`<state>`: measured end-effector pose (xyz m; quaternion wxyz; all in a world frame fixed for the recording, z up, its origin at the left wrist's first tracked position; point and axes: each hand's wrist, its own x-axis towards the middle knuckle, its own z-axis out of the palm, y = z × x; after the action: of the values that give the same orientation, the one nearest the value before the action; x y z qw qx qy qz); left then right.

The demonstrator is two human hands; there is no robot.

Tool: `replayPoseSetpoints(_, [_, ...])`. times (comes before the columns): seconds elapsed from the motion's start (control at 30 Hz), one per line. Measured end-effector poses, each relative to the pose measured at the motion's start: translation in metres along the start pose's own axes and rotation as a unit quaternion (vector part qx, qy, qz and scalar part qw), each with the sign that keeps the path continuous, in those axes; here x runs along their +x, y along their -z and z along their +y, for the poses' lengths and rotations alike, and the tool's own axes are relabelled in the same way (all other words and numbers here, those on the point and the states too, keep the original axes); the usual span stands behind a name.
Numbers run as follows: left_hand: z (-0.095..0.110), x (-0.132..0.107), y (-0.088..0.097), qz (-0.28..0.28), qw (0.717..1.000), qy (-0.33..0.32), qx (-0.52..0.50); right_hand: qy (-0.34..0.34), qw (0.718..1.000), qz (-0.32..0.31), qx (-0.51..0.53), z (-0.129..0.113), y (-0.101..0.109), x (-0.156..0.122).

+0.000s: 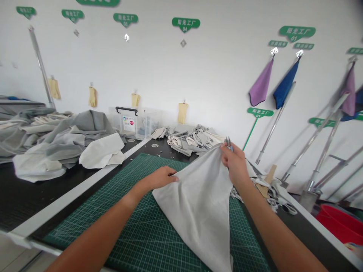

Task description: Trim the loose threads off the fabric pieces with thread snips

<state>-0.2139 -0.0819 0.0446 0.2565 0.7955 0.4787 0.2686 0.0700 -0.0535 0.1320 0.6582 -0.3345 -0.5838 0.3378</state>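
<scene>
A pale grey piece of cloth (198, 204) lies partly on the green cutting mat (136, 226). My left hand (163, 177) pinches its left edge down near the mat. My right hand (235, 162) lifts the cloth's far corner off the mat, fingers closed on it. The same hand also holds small metal snips (228, 142), whose tips stick up above the fingers.
Heaps of grey and white fabric (56, 139) cover the black table at left. A clear plastic box (133, 122) and a pile of cut pieces (190, 139) sit at the back. Scraps (272, 189) lie at the right edge. Mop poles (320, 151) and a red tub (337, 223) stand at right.
</scene>
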Motion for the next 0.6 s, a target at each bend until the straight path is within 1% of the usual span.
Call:
replayPoseSetpoints(0.07, [0.002,-0.007,0.013,0.014,1.000,-0.001,-0.006,0.029,0.999,0.021,0.018,-0.025,0.008,0.009])
replayPoseSetpoints(0.17, [0.006,-0.020,0.034,0.046,0.998,-0.006,-0.031,0.078,0.996,0.035,0.033,-0.058,0.019,0.016])
replayPoseSetpoints(0.3, [0.015,-0.039,0.058,0.083,0.996,0.012,-0.011,0.138,0.988,0.056,0.047,-0.094,0.033,0.019])
replayPoseSetpoints(0.37, [0.018,-0.047,0.067,0.089,0.996,0.024,0.008,0.164,0.983,0.061,0.051,-0.106,0.039,0.019])
replayPoseSetpoints(0.47, [0.019,-0.056,0.075,0.077,0.996,0.041,0.022,0.190,0.979,0.062,0.047,-0.117,0.049,0.018])
replayPoseSetpoints(0.6, [0.016,-0.062,0.085,0.074,0.992,0.098,0.036,0.218,0.972,0.082,0.033,-0.125,0.059,0.016])
